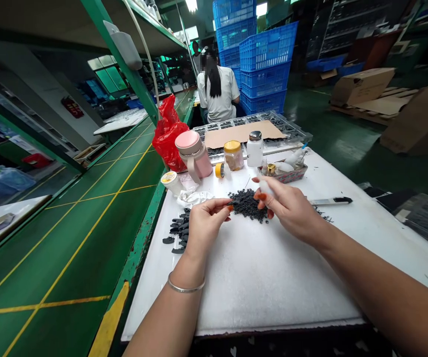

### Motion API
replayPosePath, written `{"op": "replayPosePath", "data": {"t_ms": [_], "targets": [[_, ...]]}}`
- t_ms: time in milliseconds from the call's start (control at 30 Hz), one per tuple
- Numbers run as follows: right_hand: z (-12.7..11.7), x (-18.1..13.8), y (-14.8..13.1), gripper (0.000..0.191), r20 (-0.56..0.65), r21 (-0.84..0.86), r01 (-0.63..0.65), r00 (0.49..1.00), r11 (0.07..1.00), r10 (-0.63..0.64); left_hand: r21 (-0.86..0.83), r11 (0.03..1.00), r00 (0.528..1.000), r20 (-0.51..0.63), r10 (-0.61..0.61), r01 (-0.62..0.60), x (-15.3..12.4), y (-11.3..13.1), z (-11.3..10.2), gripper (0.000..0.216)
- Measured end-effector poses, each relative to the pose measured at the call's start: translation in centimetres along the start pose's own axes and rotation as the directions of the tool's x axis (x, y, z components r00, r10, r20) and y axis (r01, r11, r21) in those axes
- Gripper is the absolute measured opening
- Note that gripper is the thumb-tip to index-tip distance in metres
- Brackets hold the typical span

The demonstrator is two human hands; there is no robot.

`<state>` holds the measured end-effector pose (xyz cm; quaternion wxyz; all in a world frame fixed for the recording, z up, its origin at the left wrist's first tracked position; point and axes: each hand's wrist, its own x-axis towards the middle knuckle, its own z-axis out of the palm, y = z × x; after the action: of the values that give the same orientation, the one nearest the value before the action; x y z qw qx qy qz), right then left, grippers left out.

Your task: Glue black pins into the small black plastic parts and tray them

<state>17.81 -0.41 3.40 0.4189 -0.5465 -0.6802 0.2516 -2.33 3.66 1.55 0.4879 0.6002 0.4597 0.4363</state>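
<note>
My left hand (203, 223) hovers over the white foam work surface (258, 277), its fingers pinched on a small black part at the edge of a heap of small black parts (248, 203). My right hand (287, 207) is just right of the heap, fingers curled around a small white bottle (263, 186). A second group of flat black pieces (179, 230) lies left of my left hand. A silver bangle circles my left wrist.
Behind the heap stand a pink jug (194, 152), yellow-lidded jar (233, 154), white bottle (254, 148), tape roll (219, 170), small tray of bottles (287, 171) and red bag (167, 133). A pen-like tool (330, 201) lies right. Green conveyor (87, 218) runs left. A person (217, 89) sits ahead by blue crates (264, 59).
</note>
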Motion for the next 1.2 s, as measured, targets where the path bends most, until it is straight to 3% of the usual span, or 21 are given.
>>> {"op": "replayPosePath", "data": {"t_ms": [133, 267, 467, 667, 1200], "targets": [[-0.2, -0.2, -0.5, 0.027, -0.01, -0.048, 0.071, 0.997, 0.996, -0.071, 0.094, 0.996, 0.999, -0.045, 0.017, -0.013, 0.0, 0.2, -0.2, 0.025], [-0.6, -0.7, -1.0, 0.023, -0.162, -0.041, 0.08, 0.983, 0.996, -0.085, 0.127, 0.992, 0.999, -0.048, 0.01, -0.004, 0.0, 0.4, -0.4, 0.025], [-0.5, -1.3, -1.4, 0.019, -0.323, -0.03, 0.228, 0.919, 0.973, -0.225, 0.17, 0.985, 0.999, -0.045, 0.016, -0.008, 0.1, 0.4, -0.5, 0.025], [-0.2, -1.4, -1.3, 0.009, -0.322, -0.117, 0.298, 0.891, 0.947, -0.32, 0.215, 0.976, 0.998, -0.038, 0.049, -0.04, 0.0, 0.4, -0.4, 0.023], [0.1, -1.3, -1.2, 0.008, -0.316, -0.133, 0.324, 0.882, 0.937, -0.35, 0.221, 0.973, 0.997, -0.028, 0.074, -0.066, -0.2, 0.5, -0.5, 0.022]]}}
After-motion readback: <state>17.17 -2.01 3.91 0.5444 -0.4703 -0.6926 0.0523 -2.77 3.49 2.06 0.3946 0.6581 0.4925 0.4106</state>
